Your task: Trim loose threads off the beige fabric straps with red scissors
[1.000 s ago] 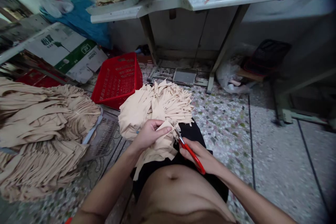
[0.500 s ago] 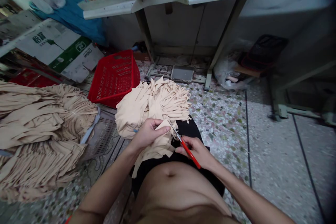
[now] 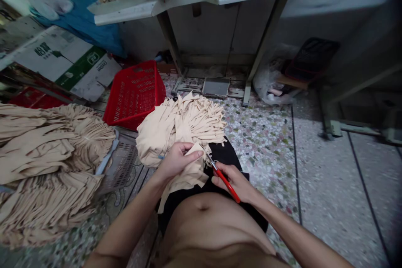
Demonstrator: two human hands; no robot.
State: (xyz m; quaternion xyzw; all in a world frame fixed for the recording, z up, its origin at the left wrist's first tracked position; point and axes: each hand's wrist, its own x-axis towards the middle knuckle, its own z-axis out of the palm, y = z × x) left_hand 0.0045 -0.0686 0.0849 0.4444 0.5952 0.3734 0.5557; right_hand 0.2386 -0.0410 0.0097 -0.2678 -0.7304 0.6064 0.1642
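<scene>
Left hand (image 3: pixel 176 160) pinching beige cloth (image 3: pixel 194 149) in its grip, layers uncountable; right hand (image 3: pixel 240 183) gripping one pair of scissors (image 3: pixel 226 183), tips hard to make out.

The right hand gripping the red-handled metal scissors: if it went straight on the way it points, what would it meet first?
Probably the beige fabric piece pinched in the left hand; the silvery scissor blades lead towards its edge, though whether they touch is unclear.
</scene>
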